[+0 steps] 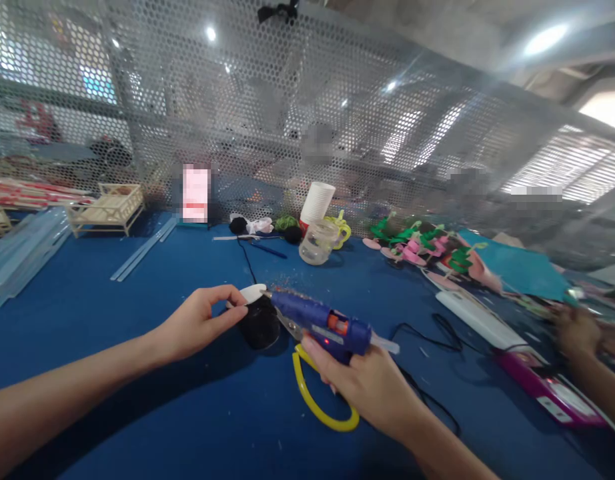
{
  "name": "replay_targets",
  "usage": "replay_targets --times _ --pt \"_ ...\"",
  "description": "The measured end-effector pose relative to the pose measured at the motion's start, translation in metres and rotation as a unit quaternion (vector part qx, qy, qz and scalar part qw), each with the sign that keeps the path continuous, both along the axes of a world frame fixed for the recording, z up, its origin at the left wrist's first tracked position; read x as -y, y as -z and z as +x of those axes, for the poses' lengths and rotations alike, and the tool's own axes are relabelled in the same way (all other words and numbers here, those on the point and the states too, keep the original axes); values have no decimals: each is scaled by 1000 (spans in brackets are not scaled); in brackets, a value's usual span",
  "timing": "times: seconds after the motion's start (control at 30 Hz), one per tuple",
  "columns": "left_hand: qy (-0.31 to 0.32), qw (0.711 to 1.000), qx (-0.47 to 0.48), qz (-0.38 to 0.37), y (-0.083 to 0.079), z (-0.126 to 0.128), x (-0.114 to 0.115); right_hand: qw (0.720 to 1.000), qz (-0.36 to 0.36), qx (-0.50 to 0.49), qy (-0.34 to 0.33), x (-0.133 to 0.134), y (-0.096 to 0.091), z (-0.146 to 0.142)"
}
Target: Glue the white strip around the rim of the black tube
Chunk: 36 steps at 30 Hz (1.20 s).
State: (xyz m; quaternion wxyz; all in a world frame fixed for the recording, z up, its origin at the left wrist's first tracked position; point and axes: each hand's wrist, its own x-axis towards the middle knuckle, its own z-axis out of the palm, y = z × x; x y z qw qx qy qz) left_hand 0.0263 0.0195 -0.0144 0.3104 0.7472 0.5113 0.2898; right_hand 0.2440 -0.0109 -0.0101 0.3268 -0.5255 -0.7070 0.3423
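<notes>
My left hand (197, 325) pinches a small white flat piece (251, 293) between thumb and fingers, just above a black fuzzy ball (260, 325) lying on the blue table (112, 320). My right hand (367, 387) grips a blue hot glue gun (320, 323), whose nozzle points left and nearly touches the white piece. A glue stick pokes out of the gun's rear. Yellow-handled scissors (312, 393) lie under the gun and my right hand.
A perforated metal screen (307, 120) closes off the back. Near it stand a white paper cup (317, 202), a clear jug (320, 243), a small wooden bed frame (107, 207) and pink and green craft flowers (417, 247). Another person's hand (577, 331) works at far right.
</notes>
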Motion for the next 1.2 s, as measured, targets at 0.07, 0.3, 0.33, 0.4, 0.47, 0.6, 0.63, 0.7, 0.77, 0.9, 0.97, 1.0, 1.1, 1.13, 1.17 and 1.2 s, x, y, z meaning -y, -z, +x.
replay_targets --times 0.07,0.3,0.33,0.4,0.47,0.6,0.63,0.7,0.77,0.9,0.97,1.0,1.1,1.13,1.17,1.2 --pt "-7 1000 -3 -4 0 0 0 999 29 21 6 2 3 -1" --pt "-2 1000 7 -9 1 1 0 996 81 29 -5 0 7 -2" --pt "0 1000 9 -9 1 1 0 996 83 25 -12 0 8 -3" --pt "4 1000 13 -10 1 1 0 996 80 20 -25 0 7 -3" --pt "6 1000 15 -13 1 0 1 996 78 20 -35 0 5 -4" --pt "9 1000 16 -20 1 0 1 996 80 20 -33 0 2 -6" --pt "9 1000 16 -20 1 0 1 996 80 16 -29 0 2 -6" --pt "9 1000 16 -18 0 0 1 997 76 7 -21 -1 3 -6" --pt "8 1000 15 -17 0 0 1 997 74 2 -23 -1 4 -6" --pt "12 1000 14 -18 -2 1 1 996 80 6 -26 -1 3 -7" --pt "14 1000 14 -17 -2 1 1 997 69 16 -16 -1 1 -6" --pt "14 1000 12 -16 -2 0 1 998 61 18 -7 -1 1 -6" --pt "18 1000 6 -11 -1 -1 0 999 39 13 19 -3 2 -3" --pt "21 1000 6 -10 -1 -1 0 999 35 10 25 -3 2 -3" --pt "25 1000 7 -9 0 -2 -1 999 32 9 28 -3 3 -3" --pt "29 999 10 -9 1 -2 -2 999 29 11 26 -2 3 -3"
